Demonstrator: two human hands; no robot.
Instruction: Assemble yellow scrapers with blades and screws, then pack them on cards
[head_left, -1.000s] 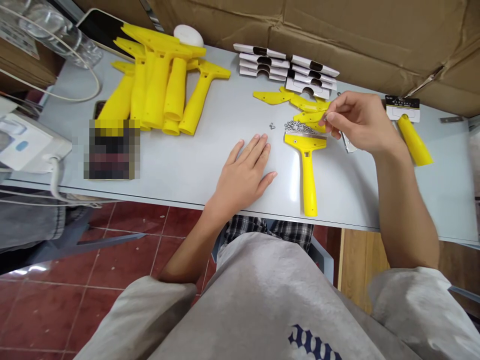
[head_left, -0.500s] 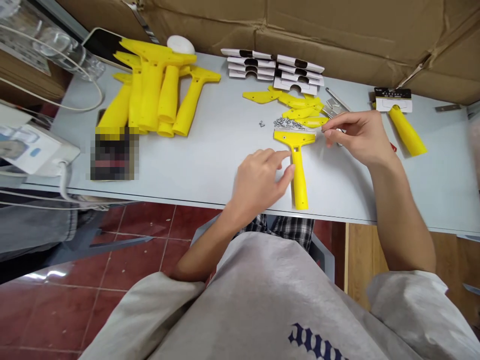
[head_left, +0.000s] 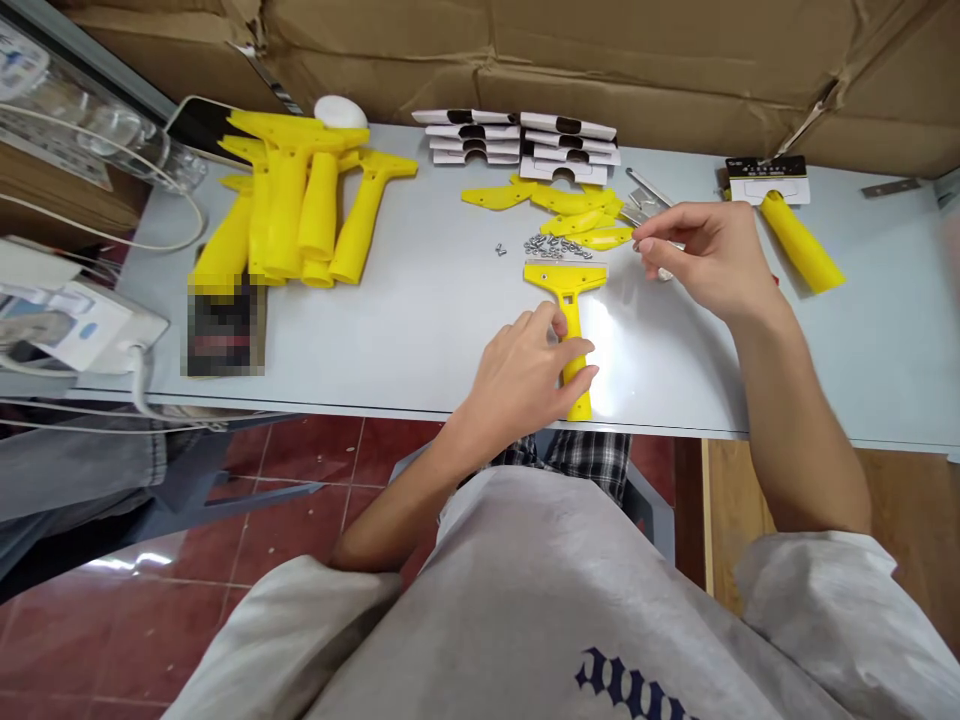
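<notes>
Spanning yellow scraper (head_left: 564,277): left hand (head_left: 523,368), fingers parted | right hand (head_left: 712,257): cannot tell if pinching

The yellow T-shaped scraper (head_left: 566,278) lies flat on the pale table (head_left: 412,335), its handle toward the near edge.
</notes>
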